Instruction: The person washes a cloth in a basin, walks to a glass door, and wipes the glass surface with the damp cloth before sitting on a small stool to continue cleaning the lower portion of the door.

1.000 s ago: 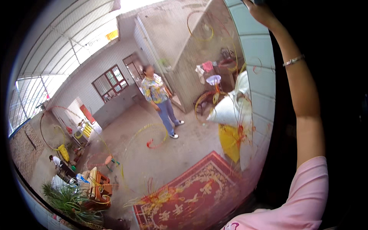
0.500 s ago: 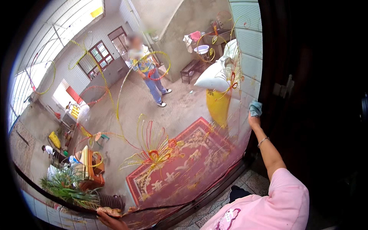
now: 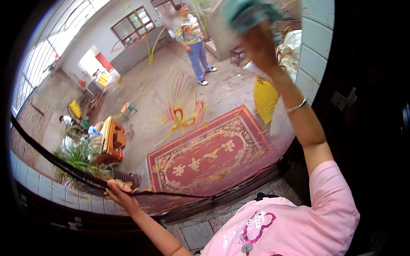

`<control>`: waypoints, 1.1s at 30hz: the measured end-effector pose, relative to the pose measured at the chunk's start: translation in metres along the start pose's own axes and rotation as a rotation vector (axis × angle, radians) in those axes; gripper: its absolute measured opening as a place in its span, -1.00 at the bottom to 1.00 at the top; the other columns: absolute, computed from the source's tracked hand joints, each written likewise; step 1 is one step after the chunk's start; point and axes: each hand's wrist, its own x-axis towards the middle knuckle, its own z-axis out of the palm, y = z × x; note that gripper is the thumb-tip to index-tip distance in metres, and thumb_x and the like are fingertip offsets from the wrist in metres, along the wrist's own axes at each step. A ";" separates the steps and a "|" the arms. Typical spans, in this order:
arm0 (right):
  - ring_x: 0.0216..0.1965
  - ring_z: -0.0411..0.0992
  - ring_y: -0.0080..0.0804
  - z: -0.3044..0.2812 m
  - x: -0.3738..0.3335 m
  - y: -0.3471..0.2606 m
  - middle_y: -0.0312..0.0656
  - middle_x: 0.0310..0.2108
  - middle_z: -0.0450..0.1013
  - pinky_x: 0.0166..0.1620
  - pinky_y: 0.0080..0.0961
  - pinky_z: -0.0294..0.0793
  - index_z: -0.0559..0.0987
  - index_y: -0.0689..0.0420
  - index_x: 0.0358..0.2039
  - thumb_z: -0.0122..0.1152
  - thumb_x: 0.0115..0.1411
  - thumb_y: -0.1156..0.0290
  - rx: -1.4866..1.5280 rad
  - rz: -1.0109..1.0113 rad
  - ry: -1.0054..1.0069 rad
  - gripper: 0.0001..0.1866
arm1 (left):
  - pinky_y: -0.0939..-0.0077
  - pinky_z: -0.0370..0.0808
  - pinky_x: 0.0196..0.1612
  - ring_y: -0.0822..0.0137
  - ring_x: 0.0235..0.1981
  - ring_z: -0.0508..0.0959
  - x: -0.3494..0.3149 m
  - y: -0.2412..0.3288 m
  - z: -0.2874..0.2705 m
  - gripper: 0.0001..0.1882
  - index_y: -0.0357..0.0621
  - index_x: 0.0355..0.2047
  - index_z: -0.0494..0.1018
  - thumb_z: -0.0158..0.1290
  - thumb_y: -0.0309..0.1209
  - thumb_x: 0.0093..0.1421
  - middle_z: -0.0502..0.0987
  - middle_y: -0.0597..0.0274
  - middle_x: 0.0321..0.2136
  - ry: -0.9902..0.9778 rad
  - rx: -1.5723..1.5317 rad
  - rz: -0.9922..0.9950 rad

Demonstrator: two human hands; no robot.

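Observation:
A teal cloth, smeared by motion, is bunched in my right hand, which is raised in front of a large glass pane. My fingers close round the cloth; whether it touches the glass I cannot tell. At the lower left, my left hand rests with fingers stretched against the dark lower frame of the pane. A tan, crumpled-looking patch shows at its fingertips; I cannot make out what it is. Yellow and red looped decorations show on the pane.
Beyond the glass lies a red patterned carpet. A person in a colourful shirt stands farther back. Yellow sack at right; leafy plant and orange wooden cabinet at left. A metal latch sits on the dark frame.
My right hand has swung up and left with the cloth, from the pane's right edge. The view has shifted, so my left hand and the courtyard sit higher in the picture.

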 end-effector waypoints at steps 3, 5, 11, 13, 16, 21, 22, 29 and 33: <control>0.09 0.22 -0.19 0.006 -0.024 -0.124 -0.20 0.04 0.27 0.13 -0.24 0.20 0.46 -0.02 -0.13 0.12 -0.03 0.35 0.315 -0.328 -0.297 -0.62 | 0.59 0.26 -0.57 0.54 -0.68 0.25 -0.008 0.008 -0.007 -0.64 -0.09 -0.48 0.22 -0.14 -0.08 0.26 0.28 0.40 -0.65 0.015 0.173 0.048; 0.11 0.22 -0.29 0.030 -0.088 -0.150 -0.27 0.06 0.28 0.17 -0.26 0.17 0.46 -0.11 -0.08 0.07 0.01 0.31 0.452 -0.567 -0.529 -0.62 | 0.61 0.26 -0.59 0.52 -0.71 0.28 -0.014 0.008 0.010 -0.62 -0.07 -0.52 0.20 -0.16 -0.06 0.27 0.27 0.41 -0.74 -0.010 0.213 0.044; 0.05 0.29 -0.43 0.071 -0.060 -0.084 -0.36 0.04 0.32 0.08 -0.36 0.28 0.41 -0.10 -0.01 -0.11 0.16 0.38 0.174 -0.665 -0.441 -0.64 | 0.55 0.40 -0.41 0.45 -0.56 0.46 -0.002 -0.017 -0.012 -0.67 -0.12 -0.43 0.34 -0.13 -0.12 0.27 0.47 0.30 -0.59 -0.003 0.305 0.049; 0.02 0.29 -0.42 0.077 -0.008 -0.048 -0.34 0.02 0.33 0.05 -0.36 0.28 0.41 -0.07 -0.03 -0.10 0.16 0.40 0.164 -0.450 -0.274 -0.66 | 0.58 0.41 -0.38 0.49 -0.48 0.50 -0.013 -0.033 0.007 -0.65 -0.20 -0.47 0.40 -0.12 -0.16 0.27 0.53 0.25 -0.53 -0.155 0.201 0.033; -0.02 0.28 -0.41 0.106 0.037 -0.030 -0.31 -0.02 0.33 0.00 -0.38 0.28 0.42 -0.03 -0.05 -0.09 0.15 0.41 0.174 -0.207 -0.091 -0.68 | 0.61 0.38 -0.44 0.52 -0.52 0.47 -0.045 -0.071 -0.032 -0.62 -0.16 -0.48 0.44 -0.12 -0.11 0.25 0.51 0.33 -0.56 -0.165 0.508 -0.065; -0.09 0.28 -0.40 0.109 0.130 -0.065 -0.25 -0.09 0.33 -0.08 -0.39 0.29 0.42 0.04 -0.10 -0.07 0.14 0.45 0.251 -0.144 0.062 -0.71 | 0.49 0.44 -0.32 0.46 -0.41 0.50 -0.101 -0.139 -0.028 -0.60 -0.27 -0.33 0.39 -0.06 -0.10 0.22 0.49 0.27 -0.48 -0.032 0.193 -0.306; -0.10 0.28 -0.40 0.108 0.151 -0.094 -0.24 -0.10 0.33 -0.09 -0.40 0.29 0.42 0.06 -0.11 -0.07 0.14 0.45 0.328 -0.162 0.091 -0.72 | 0.50 0.43 -0.30 0.44 -0.39 0.50 -0.108 -0.141 -0.023 -0.59 -0.27 -0.33 0.39 -0.06 -0.08 0.22 0.49 0.27 -0.48 -0.029 0.212 -0.298; -0.04 0.24 -0.29 0.093 0.134 -0.382 -0.20 -0.06 0.30 -0.04 -0.33 0.26 0.46 0.06 -0.14 0.05 0.03 0.52 1.020 -0.510 0.027 -0.68 | 0.37 0.36 -0.28 0.24 -0.32 0.48 -0.129 -0.131 -0.058 -0.64 -0.16 -0.18 0.35 -0.12 -0.11 0.24 0.50 0.16 -0.34 0.040 0.549 -0.427; 0.12 0.20 -0.25 0.083 -0.008 -0.419 -0.30 0.08 0.27 0.11 -0.21 0.23 0.49 -0.09 -0.12 0.12 -0.01 0.45 0.878 -0.901 -0.384 -0.62 | 0.19 0.37 -0.31 -0.01 -0.34 0.49 -0.126 -0.139 -0.086 -0.71 -0.12 -0.23 0.35 -0.08 -0.18 0.19 0.51 0.03 -0.40 0.028 0.604 -0.437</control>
